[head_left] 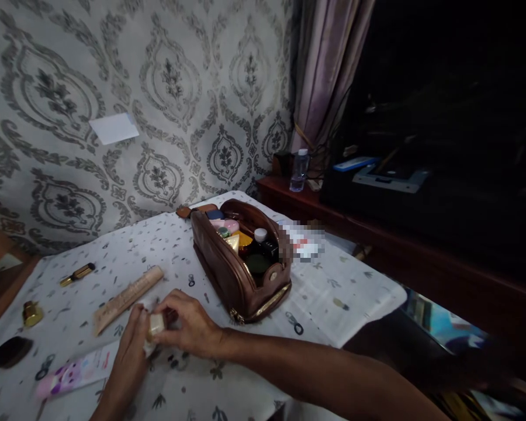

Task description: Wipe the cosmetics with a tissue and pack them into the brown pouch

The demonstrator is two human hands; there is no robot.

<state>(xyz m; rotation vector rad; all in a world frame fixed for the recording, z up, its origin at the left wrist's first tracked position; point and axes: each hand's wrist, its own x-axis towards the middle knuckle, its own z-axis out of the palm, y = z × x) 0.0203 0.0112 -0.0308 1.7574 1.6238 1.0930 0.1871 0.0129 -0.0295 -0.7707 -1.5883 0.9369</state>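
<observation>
Low on the table, my left hand (130, 345) and my right hand (190, 327) meet around a small cream-and-gold item (156, 325), perhaps a cosmetic bottle or its cap. The fingers of both are closed about it, and much of it is hidden. Something white, maybe a tissue (149, 300), shows between the fingers. A beige squeeze tube (129, 298) lies just beyond my left hand. Partly behind my left wrist is a white and pink tube (76, 371). An unzipped brown leather makeup bag (217, 266), filled with several cosmetics, stands beyond my right hand.
At the left lie a black-and-gold tube (78, 273), a gold cap (32, 314) and a dark oval object (11, 352). A clear bottle (299, 171) stands on the dark red ledge (315, 204) at the back right. Patterned cloth covers the table (355, 298).
</observation>
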